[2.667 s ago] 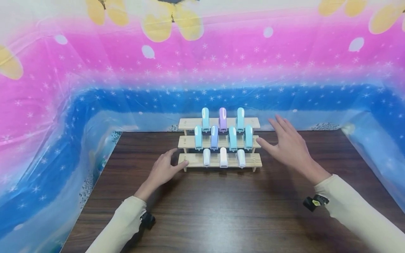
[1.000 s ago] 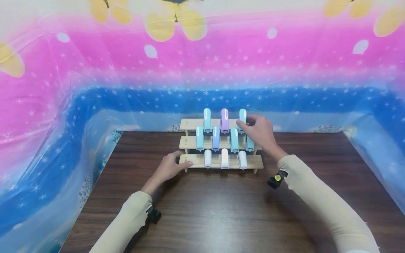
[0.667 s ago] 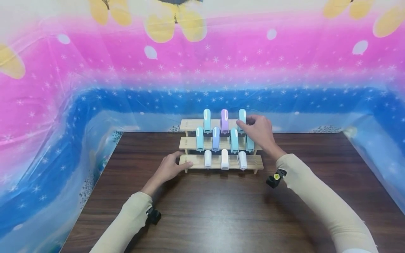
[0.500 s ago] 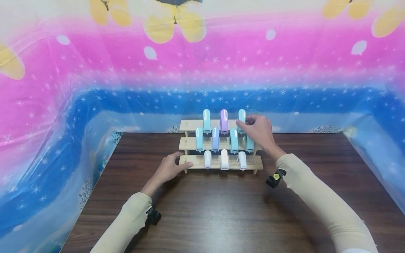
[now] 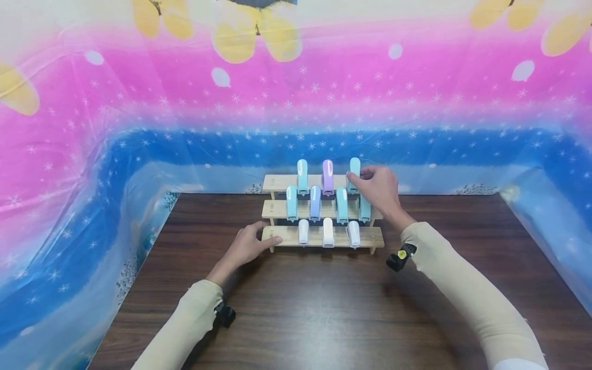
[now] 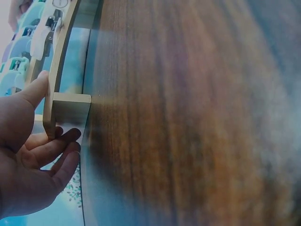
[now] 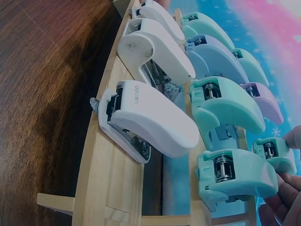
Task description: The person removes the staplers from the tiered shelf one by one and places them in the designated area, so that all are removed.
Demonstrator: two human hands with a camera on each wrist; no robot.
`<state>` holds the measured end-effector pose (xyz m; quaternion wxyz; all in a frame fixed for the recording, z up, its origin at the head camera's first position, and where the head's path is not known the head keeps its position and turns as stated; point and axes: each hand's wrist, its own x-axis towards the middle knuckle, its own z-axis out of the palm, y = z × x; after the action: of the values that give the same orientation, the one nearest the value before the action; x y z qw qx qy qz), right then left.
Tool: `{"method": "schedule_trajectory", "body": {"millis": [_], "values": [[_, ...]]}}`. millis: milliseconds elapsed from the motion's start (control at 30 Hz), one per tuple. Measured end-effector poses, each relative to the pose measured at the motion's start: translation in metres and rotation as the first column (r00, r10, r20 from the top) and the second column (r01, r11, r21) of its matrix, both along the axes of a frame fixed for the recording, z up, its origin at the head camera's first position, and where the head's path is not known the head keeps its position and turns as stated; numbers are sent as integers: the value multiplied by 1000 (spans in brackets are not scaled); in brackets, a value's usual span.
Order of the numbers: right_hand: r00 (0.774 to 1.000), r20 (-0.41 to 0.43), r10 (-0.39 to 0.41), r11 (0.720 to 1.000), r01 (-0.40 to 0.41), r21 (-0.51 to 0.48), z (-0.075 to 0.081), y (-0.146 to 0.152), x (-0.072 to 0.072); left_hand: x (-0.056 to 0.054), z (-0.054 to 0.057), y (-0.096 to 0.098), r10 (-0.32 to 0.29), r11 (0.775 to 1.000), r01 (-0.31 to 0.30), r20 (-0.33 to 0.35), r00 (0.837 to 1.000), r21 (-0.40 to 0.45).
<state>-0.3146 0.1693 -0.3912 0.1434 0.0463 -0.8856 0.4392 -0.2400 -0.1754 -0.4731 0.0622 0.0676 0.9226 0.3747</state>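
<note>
A three-tier wooden display stand (image 5: 275, 209) holds several small staplers. My right hand (image 5: 383, 191) pinches the mint-green stapler (image 5: 354, 170) at the right end of the top tier, thumb on its near side; in the right wrist view that stapler (image 7: 275, 154) sits between thumb and fingers. My left hand (image 5: 246, 245) grips the left end of the bottom tier; the left wrist view shows the thumb on top and fingers below the board (image 6: 55, 75). On the top tier stand another mint stapler (image 5: 302, 177) and a purple stapler (image 5: 328, 176).
The middle tier carries mint staplers (image 5: 341, 204) and a lavender-blue stapler (image 5: 315, 203). White staplers (image 5: 328, 232) line the bottom tier. The stand is on a dark wooden table (image 5: 296, 308), with a printed pink and blue cloth (image 5: 296, 113) behind it.
My right hand came in from the right and took hold of the top-right mint stapler, which is now very slightly higher. My left hand stays at the stand's left end.
</note>
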Motion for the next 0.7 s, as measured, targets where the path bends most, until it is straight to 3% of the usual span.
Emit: {"method": "schedule_trajectory", "body": {"millis": [300,700], "values": [[999,-26,-27,999,28,17,10,3,5,-1,-1,1,-8,1000,8,0,1000,6],[999,-39,-26,999,27,26,36,5,8,0,-1,0,-9,1000,9,4,1000,2]]}}
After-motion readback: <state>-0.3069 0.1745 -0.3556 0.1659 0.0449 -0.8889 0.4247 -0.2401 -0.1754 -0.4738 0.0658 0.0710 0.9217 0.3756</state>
